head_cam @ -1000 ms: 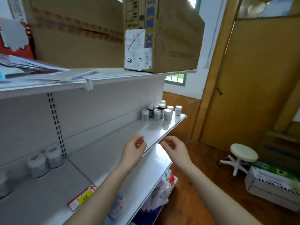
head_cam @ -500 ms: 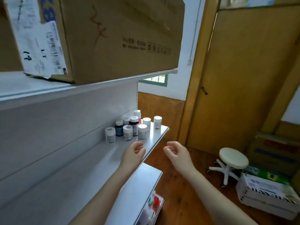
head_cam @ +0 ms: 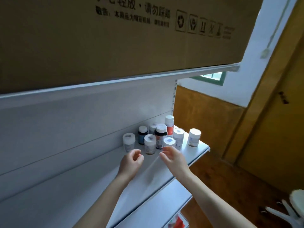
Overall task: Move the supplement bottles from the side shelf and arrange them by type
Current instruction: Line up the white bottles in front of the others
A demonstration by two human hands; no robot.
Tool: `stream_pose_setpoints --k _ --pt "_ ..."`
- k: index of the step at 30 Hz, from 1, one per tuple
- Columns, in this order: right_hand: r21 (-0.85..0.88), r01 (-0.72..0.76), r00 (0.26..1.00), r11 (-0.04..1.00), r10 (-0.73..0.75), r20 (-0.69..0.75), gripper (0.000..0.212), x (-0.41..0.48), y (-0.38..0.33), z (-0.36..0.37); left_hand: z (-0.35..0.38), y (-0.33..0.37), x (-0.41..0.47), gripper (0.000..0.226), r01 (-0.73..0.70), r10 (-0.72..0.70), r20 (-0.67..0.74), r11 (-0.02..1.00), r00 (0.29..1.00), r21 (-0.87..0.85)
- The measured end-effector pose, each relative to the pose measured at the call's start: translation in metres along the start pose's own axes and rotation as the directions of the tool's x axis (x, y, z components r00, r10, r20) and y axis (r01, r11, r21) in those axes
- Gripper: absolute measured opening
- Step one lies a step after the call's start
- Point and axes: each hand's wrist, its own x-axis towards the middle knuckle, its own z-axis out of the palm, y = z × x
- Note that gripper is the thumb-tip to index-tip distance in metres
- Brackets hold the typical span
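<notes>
Several supplement bottles stand clustered at the far right end of a white shelf. Among them are a white-capped white bottle on the left, a clear one beside it, a dark bottle with a white cap, a tall orange-labelled bottle, and a lone white bottle at the right. My left hand hovers just in front of the cluster, fingers loosely curled, holding nothing. My right hand reaches towards a low white bottle, fingers relaxed and empty.
A large cardboard box sits on the shelf above, overhanging the bottles. A lower shelf juts out beneath my arms. To the right are a wooden door and a white stool on the wooden floor.
I have moved closer to the shelf's right end. Both hands have advanced from the shelf edge to just in front of the bottle cluster, still empty.
</notes>
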Motion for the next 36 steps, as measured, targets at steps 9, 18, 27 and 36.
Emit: stream_pose_setpoints --k 9,18,27,36 --pt "-0.112 0.038 0.957 0.993 -0.004 0.289 0.031 0.069 0.0 0.079 -0.015 -0.026 0.059 0.021 0.118 -0.099 -0.247 0.991 0.964 0.065" --pt "-0.032 -0.049 0.949 0.998 0.057 0.31 0.024 0.113 -0.004 0.119 -0.012 -0.051 0.122 0.044 0.092 -0.074 -0.127 0.986 0.989 0.14" --pt "0.14 0.136 0.963 0.981 -0.164 0.215 0.038 0.121 -0.028 0.097 -0.045 -0.008 0.109 0.033 -0.125 0.107 -0.225 0.99 0.968 -0.065" --pt "0.508 0.129 0.914 0.852 -0.301 0.272 0.025 0.111 -0.092 0.047 -0.079 0.052 0.058 0.016 -0.139 0.105 -0.095 0.854 0.99 -0.501"
